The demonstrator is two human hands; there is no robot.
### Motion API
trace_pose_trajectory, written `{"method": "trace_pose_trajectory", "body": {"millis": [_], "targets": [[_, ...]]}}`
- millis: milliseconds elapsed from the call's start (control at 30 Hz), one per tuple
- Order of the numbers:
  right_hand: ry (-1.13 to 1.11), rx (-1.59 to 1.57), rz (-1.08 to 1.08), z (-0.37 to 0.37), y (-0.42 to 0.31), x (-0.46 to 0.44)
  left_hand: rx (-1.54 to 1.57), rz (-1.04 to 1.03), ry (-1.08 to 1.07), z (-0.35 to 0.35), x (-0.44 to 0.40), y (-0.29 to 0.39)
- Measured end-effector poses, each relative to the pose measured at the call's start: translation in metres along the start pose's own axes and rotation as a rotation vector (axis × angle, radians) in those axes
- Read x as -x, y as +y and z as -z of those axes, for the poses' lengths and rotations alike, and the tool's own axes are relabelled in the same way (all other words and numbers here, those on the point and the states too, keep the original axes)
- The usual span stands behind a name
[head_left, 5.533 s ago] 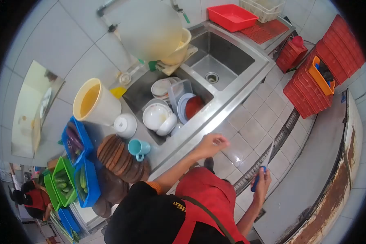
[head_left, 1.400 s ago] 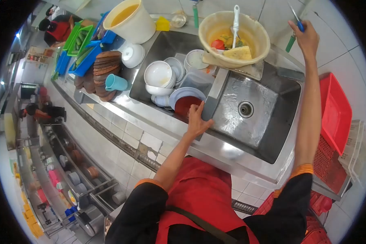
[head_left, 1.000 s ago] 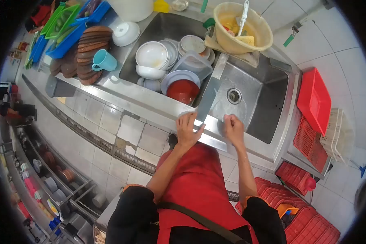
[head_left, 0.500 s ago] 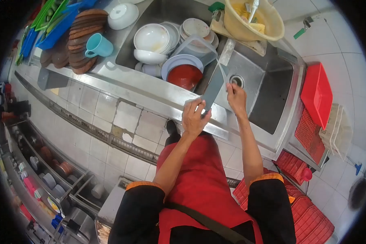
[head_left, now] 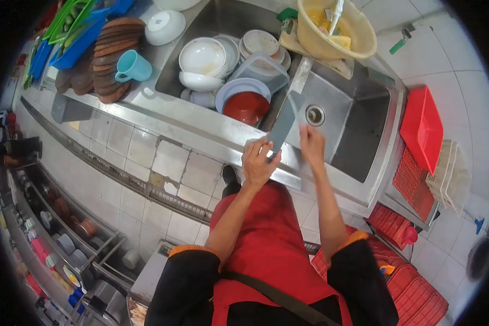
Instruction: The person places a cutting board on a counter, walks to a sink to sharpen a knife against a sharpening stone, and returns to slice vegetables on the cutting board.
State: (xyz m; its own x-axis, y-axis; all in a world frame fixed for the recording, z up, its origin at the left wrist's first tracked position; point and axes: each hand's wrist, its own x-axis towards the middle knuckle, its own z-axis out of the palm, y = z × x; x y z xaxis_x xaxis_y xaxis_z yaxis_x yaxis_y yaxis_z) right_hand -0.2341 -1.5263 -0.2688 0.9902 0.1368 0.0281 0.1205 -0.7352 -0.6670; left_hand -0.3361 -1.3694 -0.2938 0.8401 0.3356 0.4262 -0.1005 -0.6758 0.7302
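Note:
My left hand (head_left: pixel 259 162) grips the near end of a long flat grey whetstone (head_left: pixel 283 129), which slants up across the steel rim between the two sink basins. To its right, my right hand (head_left: pixel 313 145) is closed and smeared by motion. From this fist a knife (head_left: pixel 294 102) reaches toward the far end of the stone, its blade only a thin pale streak. The handle is hidden in the fingers. Beyond the stone, the right basin (head_left: pixel 331 103) shows its round drain.
The left basin holds stacked white bowls (head_left: pixel 202 56), a clear plastic container (head_left: pixel 263 70) and a red bowl (head_left: pixel 246 107). A yellow basin (head_left: pixel 337 30) stands behind. Brown clay dishes (head_left: pixel 111 60) and a blue mug (head_left: pixel 133 66) sit left. Red trays (head_left: pixel 422 127) lean right.
My right hand has shifted slightly down and nearer to me, drawing the knife back. It is now blurred, and the blade shows less clearly. My left hand stays on the whetstone.

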Motion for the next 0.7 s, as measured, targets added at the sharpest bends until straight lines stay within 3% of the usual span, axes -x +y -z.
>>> {"method": "trace_pose_trajectory", "body": {"millis": [133, 233, 367, 467, 600, 700], "targets": [[-0.135, -0.027, -0.251, 0.02, -0.016, 0.099, 0.006, -0.018, 0.039, -0.004, -0.001, -0.001], [-0.059, 0.063, -0.123, 0.012, -0.011, 0.079, -0.002, -0.01, 0.05, -0.003, -0.002, 0.001], [0.067, 0.05, 0.056, -0.009, -0.006, -0.037, 0.001, -0.039, 0.032, -0.001, -0.003, 0.0], [0.023, 0.058, 0.005, -0.007, -0.009, -0.035, 0.01, -0.032, 0.016, -0.001, 0.004, 0.002], [-0.014, -0.027, -0.102, 0.014, -0.014, 0.075, 0.033, -0.035, 0.055, -0.004, 0.002, -0.004], [-0.089, 0.05, -0.173, 0.019, -0.011, 0.08, 0.041, -0.037, 0.034, -0.002, 0.002, -0.002]]}}
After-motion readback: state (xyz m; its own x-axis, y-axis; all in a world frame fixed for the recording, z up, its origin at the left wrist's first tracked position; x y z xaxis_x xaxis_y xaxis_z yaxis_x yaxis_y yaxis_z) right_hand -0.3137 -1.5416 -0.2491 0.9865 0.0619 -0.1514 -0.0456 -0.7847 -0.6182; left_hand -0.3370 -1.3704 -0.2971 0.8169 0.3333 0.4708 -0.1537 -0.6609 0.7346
